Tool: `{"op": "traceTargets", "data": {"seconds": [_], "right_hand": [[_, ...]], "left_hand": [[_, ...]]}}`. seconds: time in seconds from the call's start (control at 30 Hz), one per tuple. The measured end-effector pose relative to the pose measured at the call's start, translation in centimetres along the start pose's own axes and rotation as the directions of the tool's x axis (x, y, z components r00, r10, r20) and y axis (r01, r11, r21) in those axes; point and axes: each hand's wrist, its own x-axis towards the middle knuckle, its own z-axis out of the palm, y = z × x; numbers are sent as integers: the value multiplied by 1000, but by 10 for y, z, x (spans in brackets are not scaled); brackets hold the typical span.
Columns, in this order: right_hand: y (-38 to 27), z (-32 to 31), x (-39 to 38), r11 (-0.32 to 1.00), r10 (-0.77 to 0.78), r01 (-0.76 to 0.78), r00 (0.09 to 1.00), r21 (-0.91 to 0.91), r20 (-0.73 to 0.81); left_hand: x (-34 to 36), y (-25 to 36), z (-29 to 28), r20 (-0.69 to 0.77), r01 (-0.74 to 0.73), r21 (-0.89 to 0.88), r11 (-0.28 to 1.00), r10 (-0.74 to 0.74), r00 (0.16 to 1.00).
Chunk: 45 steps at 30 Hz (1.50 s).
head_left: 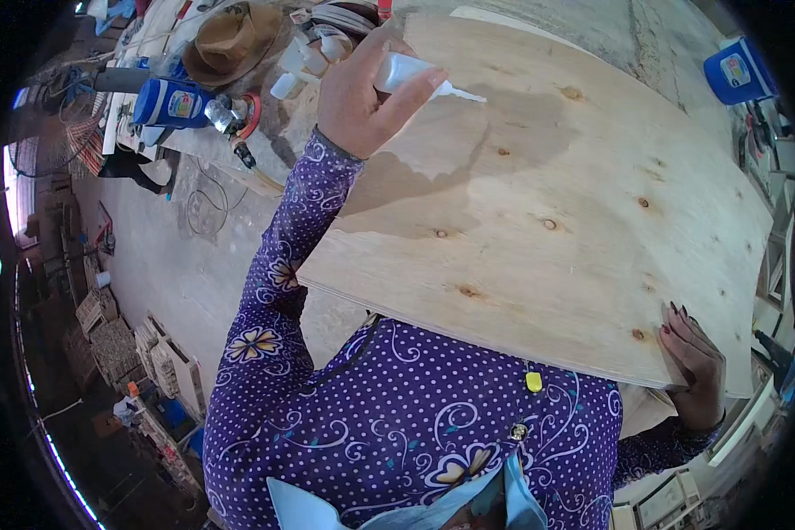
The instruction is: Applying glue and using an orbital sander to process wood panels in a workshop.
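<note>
Bottle in your left hand: the white plastic squeeze bottle (404, 71) with a slim tapered nozzle (465, 93) is in your left hand (367, 93), over the far left part of the board, nozzle pointing right.
Left grip: your thumb presses along the near side and the fingers wrap behind, pinching the bottle's body; the nozzle is free. Whether its tip touches the wood, you cannot tell from here.
Bottle handling: probably light and yielding, so hold it round the body and squeeze gently. The thin nozzle looks easiest to bend; keep your fingers off it. A smooth wall may slip if wet.
Board: the broad, pale, knotty plywood sheet (539, 283) lies before you, its near edge close to your chest.
Right grip: your right hand (696, 353) rests near the board's near right corner, fingers stretched flat on the face; the thumb is hidden.
Board handling: likely stiff and awkward from its breadth, not fragile, though edges could splinter. Best held with both palms at opposite edges.
</note>
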Motion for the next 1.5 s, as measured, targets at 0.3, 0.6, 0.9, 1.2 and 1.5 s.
{"op": "traceTargets", "data": {"seconds": [0.3, 0.6, 0.9, 1.2, 1.5], "right_hand": [[-1, 0, 1, 1000, 16, -16, 1000, -27, 0], [0, -1, 0, 1000, -9, 9, 1000, -24, 15], [-1, 1, 2, 1000, -19, 19, 1000, -3, 12], [2, 16, -11, 992, 31, -37, 998, -123, -48], [-4, 37, -16, 988, -14, -12, 986, -154, -166]], "left_hand": [[2, 7, -2, -13, -43, 29, 999, 44, 999], [0, 2, 0, -67, -78, 54, 996, 81, 994], [-18, -17, 2, -139, 45, -167, 985, -68, 988], [-68, -80, -18, -249, 216, -773, 597, -597, 762], [-114, -151, -3, -342, 396, -182, 900, -436, 833]]}}
